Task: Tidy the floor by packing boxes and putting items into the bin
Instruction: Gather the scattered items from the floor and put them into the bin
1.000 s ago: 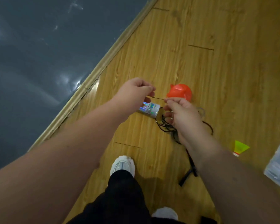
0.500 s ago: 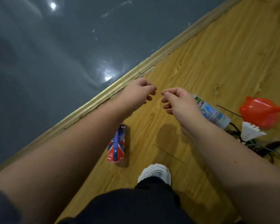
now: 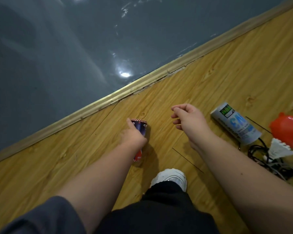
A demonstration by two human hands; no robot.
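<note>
Can (image 3: 141, 127) lies on floor (image 3: 210, 81) — left hand (image 3: 134, 138) over it, forefinger straight, cannot tell whether it grips. Right hand (image 3: 190, 119) aloft — fingers loosely curled, empty.

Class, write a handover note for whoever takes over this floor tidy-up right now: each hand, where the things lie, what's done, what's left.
Left hand: lies over the red-and-blue pack on the floor near the skirting; whether it grips is unclear.
Right hand: in the air, fingers loosely curled, nothing seen in it.
On the floor to the right: white-and-blue can on its side, orange plastic piece, white shuttlecock, black cables.
Done: nothing visibly packed; no bin or box in view.
Left: lift the pack, then clear the rest.
</note>
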